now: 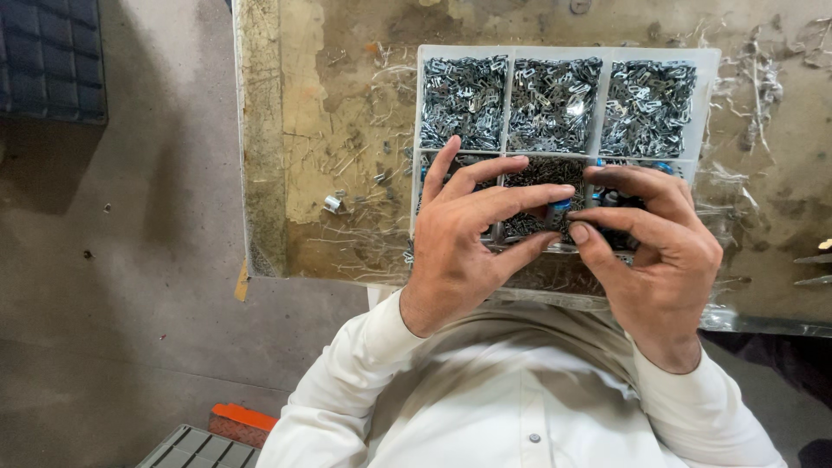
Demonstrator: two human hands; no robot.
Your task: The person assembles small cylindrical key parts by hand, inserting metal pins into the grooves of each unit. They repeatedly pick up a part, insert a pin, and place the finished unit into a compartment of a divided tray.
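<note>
Worn stained workbench (329, 173), grey concrete floor (130, 286), dark mat (52, 56)

Clips (555, 100) in tray (709, 61) (on table (347, 130))

My workbench top (347, 173) is worn, stained, scratched, littered with thin metal slivers (763, 78). One small shiny metal piece (333, 204) lies loose on it, well left of the tray. Grey concrete floor (113, 286) to my left. Dark ribbed mat (52, 56) top-left corner. Grey crate (186, 449) bottom-left, orange object (245, 418) just beside it.
</note>
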